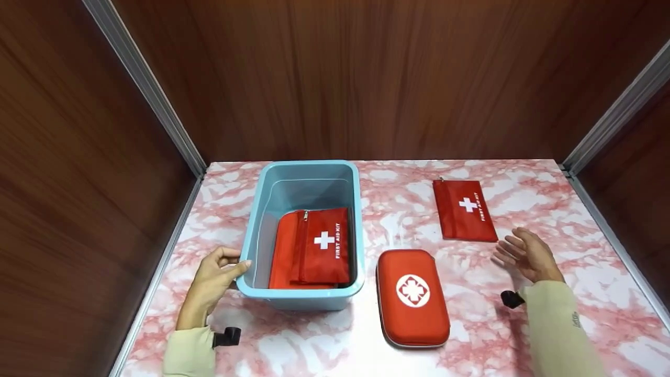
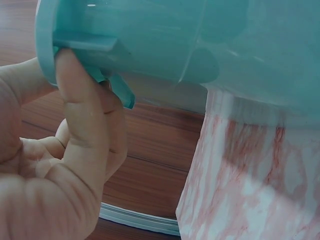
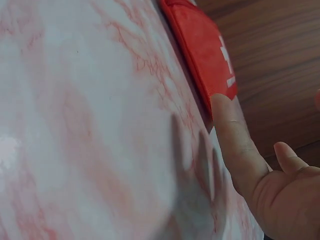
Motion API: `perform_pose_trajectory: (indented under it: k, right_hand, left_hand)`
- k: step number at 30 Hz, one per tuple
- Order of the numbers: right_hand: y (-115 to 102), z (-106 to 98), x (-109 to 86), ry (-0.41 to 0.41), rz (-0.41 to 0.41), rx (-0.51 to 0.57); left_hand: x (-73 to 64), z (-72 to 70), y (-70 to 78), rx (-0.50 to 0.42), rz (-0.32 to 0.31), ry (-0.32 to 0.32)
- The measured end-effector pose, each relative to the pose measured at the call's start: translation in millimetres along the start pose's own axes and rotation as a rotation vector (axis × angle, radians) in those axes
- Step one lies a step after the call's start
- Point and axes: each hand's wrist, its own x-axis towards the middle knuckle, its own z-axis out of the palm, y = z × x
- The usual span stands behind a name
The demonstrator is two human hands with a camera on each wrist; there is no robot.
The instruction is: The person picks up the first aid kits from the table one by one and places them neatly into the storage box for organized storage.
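Note:
My left hand (image 1: 212,280) pinches the near left rim of a light blue plastic bin (image 1: 301,294), thumb over the edge and fingers beneath the lip. Inside the bin, a flat red first aid pouch (image 1: 327,262) with a white cross lies on top of a larger red case (image 1: 283,246). My right hand (image 1: 529,256) hovers with fingers extended beside a second red first aid pouch (image 1: 463,212), which lies flat on the table. In the right wrist view the index fingertip (image 3: 222,102) overlaps that pouch's near corner.
A red hard-shell first aid case (image 1: 413,301) with a round white emblem lies right of the bin. Everything rests on a pink and white marbled table (image 1: 293,348). Brown wood-grain panels (image 1: 366,78) enclose the back and sides, with metal strips (image 1: 152,89) at the corners.

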Motion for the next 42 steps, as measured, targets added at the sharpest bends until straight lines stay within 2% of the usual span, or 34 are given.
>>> perform_pose_trajectory:
  k: [14, 24, 32, 39, 42]
  right_hand:
    - [1.7, 3.4, 5.9, 0.145, 0.063, -0.007]
    - [3.1, 4.9, 7.8, 0.146, 0.075, 0.025]
    - [1.7, 8.2, 10.6, 0.141, 0.097, 0.002]
    - [0.7, 15.1, 17.3, 0.224, 0.117, 0.039]
    - [-0.9, 17.3, 19.7, 0.254, 0.125, -0.013]
  left_hand:
    - [-0.3, 1.0, -0.2, -0.011, 0.01, 0.004]
    - [0.3, 1.2, 1.0, -0.011, 0.013, -0.005]
    - [0.1, 0.6, 1.3, -0.009, 0.015, 0.006]
    - [0.1, -0.3, 1.3, -0.017, 0.016, 0.001]
    - [0.2, -0.1, 0.8, -0.019, 0.015, 0.001]
